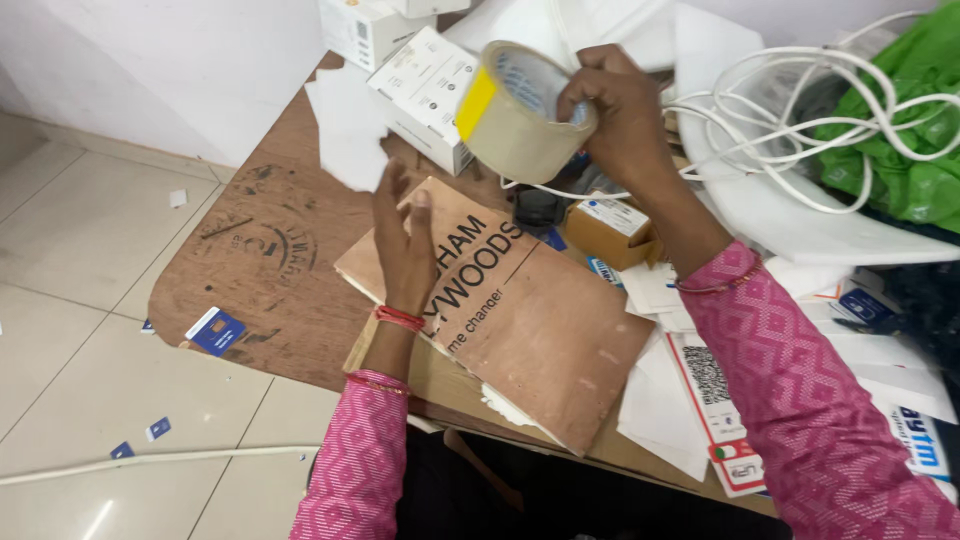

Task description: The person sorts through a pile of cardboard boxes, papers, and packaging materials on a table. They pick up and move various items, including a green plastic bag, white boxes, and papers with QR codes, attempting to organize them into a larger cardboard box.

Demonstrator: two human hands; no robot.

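My right hand (620, 115) grips a wide roll of clear packing tape (520, 115) and holds it up above the table, with a yellow strip showing at the roll's left edge. My left hand (400, 240) rests flat, fingers apart, on the left end of a brown plywood piece (540, 320) that lies tilted on the table. Both sleeves are pink and patterned, and red bangles ring the left wrist.
A wooden tabletop (260, 270) carries white boxes (425, 85), white paper sheets (345, 130), a small brown box (610, 228), a black round object (538, 208), white cables (830, 110), a green bag (900, 120) and printed cards (715, 400). Small cards litter the tiled floor (90, 300).
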